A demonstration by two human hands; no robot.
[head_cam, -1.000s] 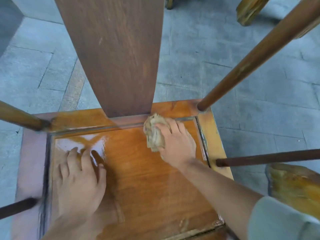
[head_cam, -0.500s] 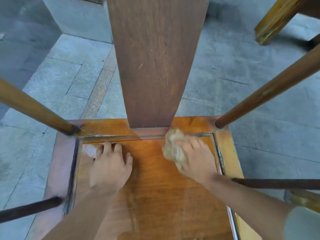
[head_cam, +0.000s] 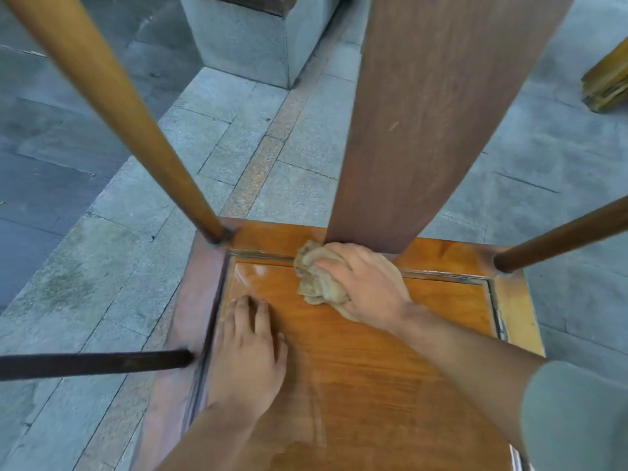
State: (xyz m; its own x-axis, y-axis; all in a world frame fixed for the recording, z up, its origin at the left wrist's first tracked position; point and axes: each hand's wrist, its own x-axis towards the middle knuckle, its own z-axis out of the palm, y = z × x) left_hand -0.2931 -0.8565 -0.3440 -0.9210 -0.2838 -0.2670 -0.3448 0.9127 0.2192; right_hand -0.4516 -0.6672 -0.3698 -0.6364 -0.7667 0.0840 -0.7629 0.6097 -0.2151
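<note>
While the left hand rests flat, fingers released, on the orange-brown wooden chair seat, the right hand clutches a crumpled beige cloth.

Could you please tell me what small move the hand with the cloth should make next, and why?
Probably slide the cloth left along the back edge of the seat. The right hand grips it at the foot of the back splat, and a pale patch shows in the rear left corner, just ahead of the left hand, which lies flat on the wood.
</note>
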